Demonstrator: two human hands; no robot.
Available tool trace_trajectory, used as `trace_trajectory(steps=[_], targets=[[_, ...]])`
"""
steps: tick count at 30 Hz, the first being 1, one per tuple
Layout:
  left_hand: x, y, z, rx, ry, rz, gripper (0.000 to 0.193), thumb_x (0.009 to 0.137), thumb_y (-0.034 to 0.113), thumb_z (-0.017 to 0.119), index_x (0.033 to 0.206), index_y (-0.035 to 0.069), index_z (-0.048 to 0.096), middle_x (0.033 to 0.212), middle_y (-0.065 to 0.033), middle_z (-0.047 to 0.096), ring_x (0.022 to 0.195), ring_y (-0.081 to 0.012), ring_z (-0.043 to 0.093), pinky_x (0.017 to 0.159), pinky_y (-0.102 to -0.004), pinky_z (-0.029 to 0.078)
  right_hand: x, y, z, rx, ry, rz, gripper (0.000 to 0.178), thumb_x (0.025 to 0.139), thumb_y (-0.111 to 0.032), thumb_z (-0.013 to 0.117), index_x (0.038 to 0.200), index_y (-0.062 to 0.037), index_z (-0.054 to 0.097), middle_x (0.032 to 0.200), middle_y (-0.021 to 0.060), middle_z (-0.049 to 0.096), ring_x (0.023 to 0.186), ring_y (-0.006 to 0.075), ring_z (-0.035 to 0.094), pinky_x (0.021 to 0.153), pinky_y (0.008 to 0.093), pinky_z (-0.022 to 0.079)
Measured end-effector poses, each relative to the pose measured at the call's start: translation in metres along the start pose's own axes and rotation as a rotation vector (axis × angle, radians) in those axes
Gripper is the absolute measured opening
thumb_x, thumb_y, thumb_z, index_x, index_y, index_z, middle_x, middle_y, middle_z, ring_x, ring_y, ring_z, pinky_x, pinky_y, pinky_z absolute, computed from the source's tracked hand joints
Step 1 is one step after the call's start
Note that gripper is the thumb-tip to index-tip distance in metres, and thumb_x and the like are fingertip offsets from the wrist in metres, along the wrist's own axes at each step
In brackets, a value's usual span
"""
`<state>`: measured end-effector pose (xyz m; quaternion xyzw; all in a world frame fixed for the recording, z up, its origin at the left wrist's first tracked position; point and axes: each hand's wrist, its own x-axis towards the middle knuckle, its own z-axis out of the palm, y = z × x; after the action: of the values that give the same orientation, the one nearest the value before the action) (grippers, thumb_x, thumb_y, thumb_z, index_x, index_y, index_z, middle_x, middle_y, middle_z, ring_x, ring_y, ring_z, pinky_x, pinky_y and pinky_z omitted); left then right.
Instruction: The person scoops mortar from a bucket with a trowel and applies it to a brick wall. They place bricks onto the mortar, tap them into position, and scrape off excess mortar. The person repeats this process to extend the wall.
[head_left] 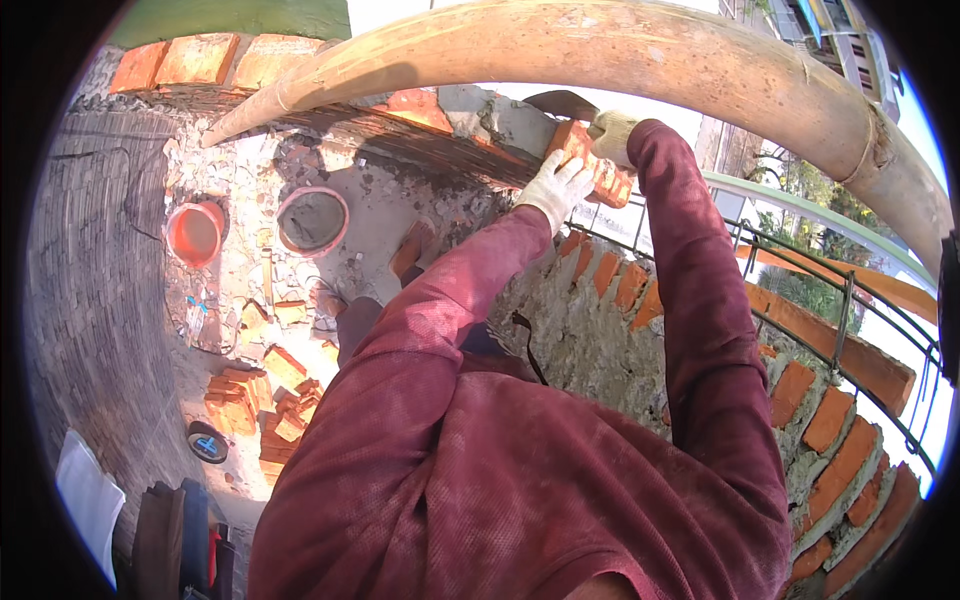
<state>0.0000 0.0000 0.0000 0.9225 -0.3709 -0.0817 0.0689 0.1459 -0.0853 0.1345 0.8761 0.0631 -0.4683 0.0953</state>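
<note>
Brickwork fills my view from above. At far left I see a round orange bucket (195, 233) and, beside it, a pink-rimmed basin (312, 221) holding grey mortar, both standing on a rubble-strewn floor. Below them lies a loose heap of rough red bricks (255, 400). Moving right, maroon sleeves rise to the top of a curved wall (600, 330) of red bricks set in coarse grey mortar. The left hand (556, 188), in a white knit glove, lies with fingers spread flat on a red brick (588, 160) at the wall's top course. The right hand (612, 134), also gloved, curls around that brick's far end. A thick, smooth bamboo pole (640, 55) arches overhead. Green metal railing (850, 290) runs at right.
</note>
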Motion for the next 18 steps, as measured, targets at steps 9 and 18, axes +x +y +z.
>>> trace_trajectory(steps=[9,18], targets=[[-0.032,-0.024,0.004,-0.006,0.096,-0.033,0.063,0.097,0.018,0.052,0.157,0.013,0.034,0.165,-0.0022,0.031,0.153,-0.0224,0.025,0.125,-0.0523,0.017,-0.083,0.020,0.176,0.645,0.880,0.094,0.052,0.103,-0.030,0.055,0.141,0.0047,0.051,0.129,0.0285,0.063,0.123,0.0431,0.059,0.106,0.0453,0.045],[-0.023,-0.026,0.018,-0.036,0.198,-0.015,0.063,0.091,0.023,0.063,0.151,0.015,0.045,0.154,-0.0020,0.043,0.148,-0.0223,0.032,0.124,-0.0516,0.019,-0.037,0.005,0.244,0.669,1.015,0.088,0.039,0.101,-0.025,0.054,0.130,0.0007,0.058,0.116,0.0279,0.067,0.108,0.0434,0.066,0.095,0.0454,0.050]])
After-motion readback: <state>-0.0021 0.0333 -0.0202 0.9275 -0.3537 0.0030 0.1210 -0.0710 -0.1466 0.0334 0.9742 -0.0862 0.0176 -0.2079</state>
